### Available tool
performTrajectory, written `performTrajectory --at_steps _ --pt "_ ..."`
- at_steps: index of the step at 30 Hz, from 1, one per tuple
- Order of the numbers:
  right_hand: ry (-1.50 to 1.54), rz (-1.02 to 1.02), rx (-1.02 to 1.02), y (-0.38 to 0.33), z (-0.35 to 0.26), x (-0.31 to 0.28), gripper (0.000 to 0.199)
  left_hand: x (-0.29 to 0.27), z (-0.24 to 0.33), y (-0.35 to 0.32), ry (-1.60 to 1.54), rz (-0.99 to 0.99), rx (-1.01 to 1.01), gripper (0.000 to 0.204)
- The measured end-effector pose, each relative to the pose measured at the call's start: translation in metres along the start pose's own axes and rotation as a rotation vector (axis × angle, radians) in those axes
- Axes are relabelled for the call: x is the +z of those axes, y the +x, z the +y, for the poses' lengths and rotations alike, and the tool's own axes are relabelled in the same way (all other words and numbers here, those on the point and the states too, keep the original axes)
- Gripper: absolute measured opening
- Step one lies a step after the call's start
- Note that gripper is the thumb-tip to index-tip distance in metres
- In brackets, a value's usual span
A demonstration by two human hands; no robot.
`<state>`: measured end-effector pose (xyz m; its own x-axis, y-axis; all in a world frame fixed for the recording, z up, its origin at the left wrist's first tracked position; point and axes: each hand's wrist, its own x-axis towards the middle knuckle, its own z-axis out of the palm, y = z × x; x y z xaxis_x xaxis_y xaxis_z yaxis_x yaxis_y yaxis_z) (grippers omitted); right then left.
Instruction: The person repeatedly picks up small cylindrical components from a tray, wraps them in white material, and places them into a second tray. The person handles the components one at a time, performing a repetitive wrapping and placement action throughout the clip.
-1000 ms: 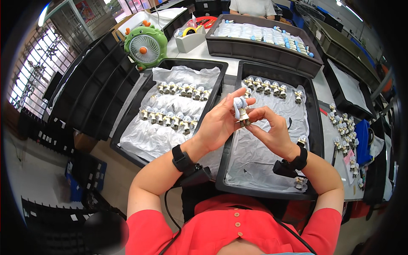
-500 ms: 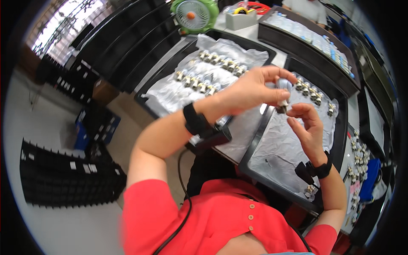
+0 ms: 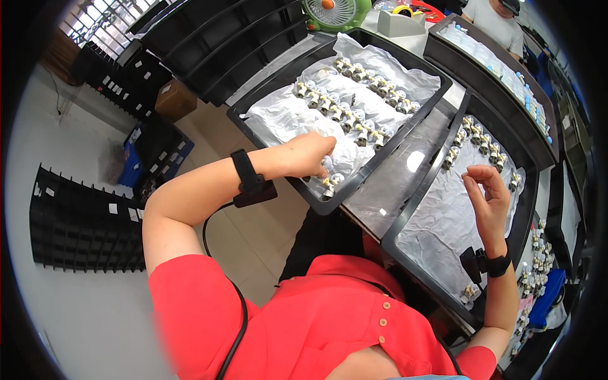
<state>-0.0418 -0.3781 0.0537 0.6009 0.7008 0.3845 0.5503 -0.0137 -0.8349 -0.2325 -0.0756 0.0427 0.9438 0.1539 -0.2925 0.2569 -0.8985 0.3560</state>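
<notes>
My left hand (image 3: 309,156) is over the near edge of the left tray (image 3: 327,206). Its fingers are closed on a small clear-topped part (image 3: 327,163), mostly hidden by the hand. Just in front of the fingers, similar parts (image 3: 332,182) with pale and dark ends lie on the white paper (image 3: 278,117). My right hand (image 3: 491,193) hovers over the right tray (image 3: 396,244), apart from the parts there. Its thumb and index tips are nearly together; whether anything is between them cannot be made out.
Rows of like parts (image 3: 373,82) fill the left tray's far half; others (image 3: 484,145) line the right tray's far end. Beyond are a green fan (image 3: 335,14), a tape dispenser (image 3: 401,24) and a long box (image 3: 491,82). A person (image 3: 497,25) sits opposite.
My left hand has gone from in front of my right hand, with a clear-topped part, left and down to the left tray. My right thumb and index have drawn together. The view has shifted.
</notes>
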Motion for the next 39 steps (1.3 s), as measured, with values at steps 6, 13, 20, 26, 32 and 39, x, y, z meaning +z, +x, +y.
performTrajectory --at_steps 6,13,20,26,32,39 --pt "-0.023 0.024 -0.013 0.001 0.000 -0.004 0.013 0.007 -0.013 0.006 0.007 -0.114 -0.002 0.041" --pt "-0.091 0.029 -0.025 0.006 0.003 -0.006 0.012 0.002 -0.012 0.007 -0.263 -0.245 -0.157 0.034" --pt "-0.197 0.092 -0.067 0.010 0.006 -0.022 0.013 -0.004 -0.007 0.009 -0.252 -0.236 -0.136 0.033" --pt "-0.345 -0.158 0.070 0.029 0.005 -0.070 0.021 0.005 -0.023 0.011 -0.151 -0.201 -0.047 0.039" --pt "-0.889 -0.493 0.398 0.004 0.039 -0.130 0.040 0.000 -0.009 0.006 -0.217 -0.204 -0.079 0.038" --pt "-1.018 -0.772 0.718 -0.028 0.066 -0.127 0.059 -0.004 -0.011 0.006 -0.120 -0.163 -0.010 0.040"
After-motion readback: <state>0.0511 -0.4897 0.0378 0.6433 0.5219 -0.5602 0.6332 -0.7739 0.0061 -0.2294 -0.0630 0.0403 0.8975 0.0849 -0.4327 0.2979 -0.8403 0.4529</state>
